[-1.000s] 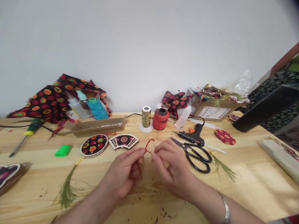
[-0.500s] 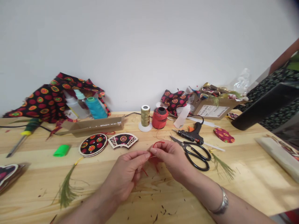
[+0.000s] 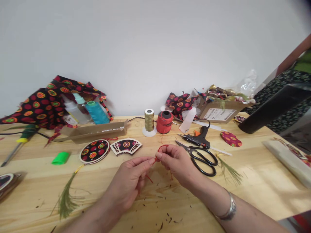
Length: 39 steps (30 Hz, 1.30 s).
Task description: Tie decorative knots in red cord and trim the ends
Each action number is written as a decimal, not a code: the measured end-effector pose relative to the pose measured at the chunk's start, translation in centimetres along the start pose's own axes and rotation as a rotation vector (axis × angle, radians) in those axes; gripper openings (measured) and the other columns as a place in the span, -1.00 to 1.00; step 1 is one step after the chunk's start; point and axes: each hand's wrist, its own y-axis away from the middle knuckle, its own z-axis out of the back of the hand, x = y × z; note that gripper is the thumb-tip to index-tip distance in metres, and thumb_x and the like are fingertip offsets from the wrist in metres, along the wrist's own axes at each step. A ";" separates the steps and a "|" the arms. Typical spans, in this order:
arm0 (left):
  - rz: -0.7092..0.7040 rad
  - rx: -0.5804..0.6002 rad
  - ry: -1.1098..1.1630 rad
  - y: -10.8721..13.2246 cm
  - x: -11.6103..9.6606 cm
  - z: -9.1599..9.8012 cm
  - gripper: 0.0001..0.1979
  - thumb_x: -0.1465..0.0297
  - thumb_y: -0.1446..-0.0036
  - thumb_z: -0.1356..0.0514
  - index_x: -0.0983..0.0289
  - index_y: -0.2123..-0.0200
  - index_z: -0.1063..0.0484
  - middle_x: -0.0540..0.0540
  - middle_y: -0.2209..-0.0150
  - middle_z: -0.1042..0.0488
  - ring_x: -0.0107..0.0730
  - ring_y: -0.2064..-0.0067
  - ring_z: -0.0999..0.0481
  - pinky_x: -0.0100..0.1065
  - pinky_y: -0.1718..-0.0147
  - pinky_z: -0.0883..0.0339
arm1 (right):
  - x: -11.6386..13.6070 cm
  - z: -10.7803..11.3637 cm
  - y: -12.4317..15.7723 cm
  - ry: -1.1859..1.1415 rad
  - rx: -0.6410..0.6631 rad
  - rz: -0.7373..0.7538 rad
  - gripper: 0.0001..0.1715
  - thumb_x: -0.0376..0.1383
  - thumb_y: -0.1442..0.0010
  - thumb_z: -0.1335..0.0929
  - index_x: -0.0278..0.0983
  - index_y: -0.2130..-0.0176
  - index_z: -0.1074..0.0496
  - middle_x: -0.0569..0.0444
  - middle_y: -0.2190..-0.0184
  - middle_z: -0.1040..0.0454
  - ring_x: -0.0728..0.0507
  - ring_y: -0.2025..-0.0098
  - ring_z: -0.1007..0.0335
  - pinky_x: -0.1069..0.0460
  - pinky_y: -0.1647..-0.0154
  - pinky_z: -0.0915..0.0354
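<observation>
Both of my hands meet above the middle of the table, pinching a thin red cord (image 3: 163,146). The fingers of my left hand (image 3: 132,176) are closed on it, and a loose end hangs below them. My right hand (image 3: 176,163) is closed on the same cord a little to the right, with a small loop rising over the fingertips. The fingers partly hide the cord. Just right of my right hand lie black-handled scissors (image 3: 204,158). A fan-shaped ornament (image 3: 126,145) and a round ornament (image 3: 94,151) with a green tassel (image 3: 66,197) lie to the left.
Behind stand a gold thread spool (image 3: 149,121), a red cord spool (image 3: 164,123), a white bottle (image 3: 188,120) and a glue gun (image 3: 200,139). A cardboard box (image 3: 221,113) is at back right, near another person (image 3: 277,84). A screwdriver (image 3: 18,145) lies far left.
My fingertips have drawn slightly apart, and a short stretch of red cord now shows between them. The view has shifted a little, moving the table items slightly left.
</observation>
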 end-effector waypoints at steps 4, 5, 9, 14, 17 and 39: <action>-0.011 0.005 -0.017 0.0 0.1 0.1 -0.82 0.29 0.14 -0.33 0.28 0.46 -0.57 -0.21 0.76 0.00 -0.64 0.67 0.13 -0.52 0.73 0.22 | 0.1 0.1 0.0 0.050 -0.007 0.031 -0.85 -0.29 0.06 -0.36 -0.31 0.56 -0.33 0.25 0.67 -0.23 0.09 0.64 0.05 0.12 0.64 0.10; -0.015 -0.001 -0.022 0.0 0.1 0.1 -0.82 0.29 0.15 -0.33 0.28 0.47 -0.57 -0.21 0.76 -0.01 -0.64 0.67 0.12 -0.53 0.73 0.21 | 0.1 0.1 0.0 0.053 -0.008 0.034 -0.85 -0.29 0.06 -0.36 -0.31 0.56 -0.33 0.25 0.67 -0.23 0.09 0.64 0.05 0.12 0.64 0.10; -0.023 -0.015 -0.058 -0.1 0.1 0.1 -0.82 0.29 0.15 -0.33 0.28 0.48 -0.56 -0.19 0.77 -0.05 -0.65 0.68 0.08 -0.54 0.73 0.18 | 0.2 0.1 0.1 0.057 -0.013 0.022 -0.84 -0.27 0.06 -0.37 -0.31 0.55 -0.34 0.24 0.66 -0.25 0.09 0.65 0.05 0.13 0.64 0.07; -0.032 -0.013 -0.064 0.1 -0.1 -0.1 -0.84 0.31 0.13 -0.31 0.30 0.51 -0.56 -0.17 0.77 -0.08 -0.66 0.68 0.05 -0.55 0.72 0.16 | 0.4 0.0 0.2 0.034 -0.012 0.009 -0.84 -0.28 0.09 -0.38 -0.30 0.58 -0.34 0.23 0.66 -0.26 0.09 0.64 0.04 0.13 0.63 0.06; -0.025 -0.023 -0.023 0.0 -0.1 -0.1 -0.84 0.32 0.15 -0.32 0.30 0.48 -0.56 -0.17 0.75 -0.09 -0.66 0.67 0.06 -0.55 0.73 0.17 | 0.2 0.0 0.1 0.014 0.033 -0.021 -0.82 -0.25 0.08 -0.39 -0.32 0.57 -0.38 0.23 0.66 -0.26 0.08 0.64 0.03 0.13 0.63 0.06; -0.100 -0.014 -0.155 0.1 -0.6 0.2 -0.78 0.27 0.06 -0.26 0.31 0.39 -0.53 -0.13 0.73 -0.20 -0.64 0.67 0.08 -0.51 0.70 0.25 | -0.2 0.6 -0.2 0.293 -0.034 0.119 -0.87 -0.32 0.02 -0.35 -0.30 0.56 -0.35 0.16 0.60 -0.34 -0.01 0.51 -0.18 0.08 0.43 -0.14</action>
